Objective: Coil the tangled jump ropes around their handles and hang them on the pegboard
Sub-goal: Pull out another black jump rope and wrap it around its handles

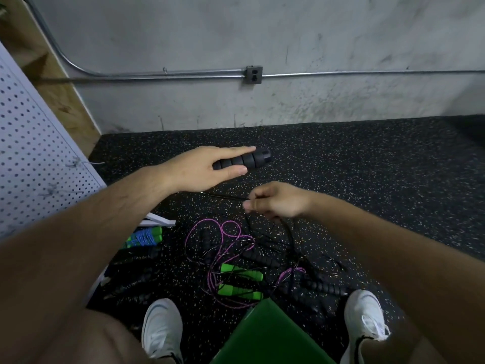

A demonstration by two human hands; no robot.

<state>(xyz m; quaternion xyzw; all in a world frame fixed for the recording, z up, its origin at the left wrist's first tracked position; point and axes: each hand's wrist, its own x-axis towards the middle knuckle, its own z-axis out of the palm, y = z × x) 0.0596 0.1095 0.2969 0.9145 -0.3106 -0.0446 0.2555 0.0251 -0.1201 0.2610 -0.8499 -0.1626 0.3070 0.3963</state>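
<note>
My left hand point(207, 166) holds a black ribbed jump rope handle point(249, 158) between thumb and straight fingers, above the floor. A thin black rope point(225, 197) runs from under that hand to my right hand point(275, 200), which pinches it with curled fingers. Below lies a tangle of ropes: a purple rope point(225, 232), green handles point(240, 271), and more black ribbed handles point(259, 258). A white pegboard point(34, 153) leans at the left, with wire hooks on it.
A coiled blue rope with green handles point(145, 236) and other black coiled ropes point(131, 282) lie by the pegboard's foot. A green object point(267, 334) sits between my white shoes. A grey concrete wall with conduit and an outlet point(254, 74) stands behind the speckled black floor.
</note>
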